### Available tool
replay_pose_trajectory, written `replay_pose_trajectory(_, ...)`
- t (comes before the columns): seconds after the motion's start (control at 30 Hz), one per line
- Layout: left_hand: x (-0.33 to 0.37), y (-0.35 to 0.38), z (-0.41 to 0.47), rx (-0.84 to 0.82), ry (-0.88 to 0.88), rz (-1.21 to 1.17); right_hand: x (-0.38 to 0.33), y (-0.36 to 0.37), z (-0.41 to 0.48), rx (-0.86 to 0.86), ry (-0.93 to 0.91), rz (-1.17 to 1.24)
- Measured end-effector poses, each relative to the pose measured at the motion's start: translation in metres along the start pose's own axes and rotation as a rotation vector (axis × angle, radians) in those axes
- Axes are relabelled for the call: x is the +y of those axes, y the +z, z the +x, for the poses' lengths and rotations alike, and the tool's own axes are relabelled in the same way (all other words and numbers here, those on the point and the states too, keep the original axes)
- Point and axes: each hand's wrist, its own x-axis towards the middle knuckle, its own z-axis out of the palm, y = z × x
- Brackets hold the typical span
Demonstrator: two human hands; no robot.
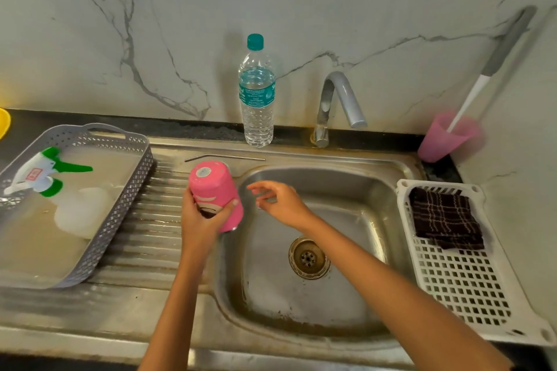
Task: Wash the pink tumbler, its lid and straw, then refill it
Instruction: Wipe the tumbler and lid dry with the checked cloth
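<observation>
Both hands are at the sink (388,220). The left hand (200,221) has its fingers and thumb curled round the pink tumbler (215,190), holding it upside down with the base up, over the sink's left rim. I judge this is so any water inside drains into the basin rather than onto the ribbed drainboard.

The right hand (280,202) hovers over the sink's basin just beside the tumbler. Its fingers are loosely spread and, as far as the blur lets me judge, they hold nothing. It looks placed to steady or take the tumbler.

The metal straw (224,157) lies flat on the ledge behind the sink, apart from the tumbler. The water bottle (257,90) stands capped behind the sink, left of the tap (337,99), handy for the refill.

Left of the sink, a grey basket (126,205) holds a spray bottle (45,173) on its side. Right of the sink, a white rack (470,286) carries a folded dark cloth (446,217), likely for drying. The lid I cannot pick out.
</observation>
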Motion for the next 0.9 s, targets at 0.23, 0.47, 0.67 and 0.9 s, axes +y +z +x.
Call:
replay_pose_trajectory(0.23, 0.004, 0.089, -0.019, -0.293, -0.085, -0.013, 0.039, -0.082, -0.050, 0.290, 0.091, -0.100)
replay_pose_trajectory(0.47, 0.010, 0.164, -0.036, -0.483, -0.197, -0.079, 0.069, -0.157, -0.100, 0.700, 0.130, -0.440)
replay_pose_trajectory(0.67, 0.016, 0.190, -0.039, -0.527, -0.321, -0.183, 0.097, -0.185, -0.124, 0.790, 0.580, -0.712)
replay_pose_trajectory(0.9, 0.019, 0.194, -0.036, -0.558, -0.455, -0.287, 0.110, -0.189, -0.134, 0.616, 0.644, -0.863)
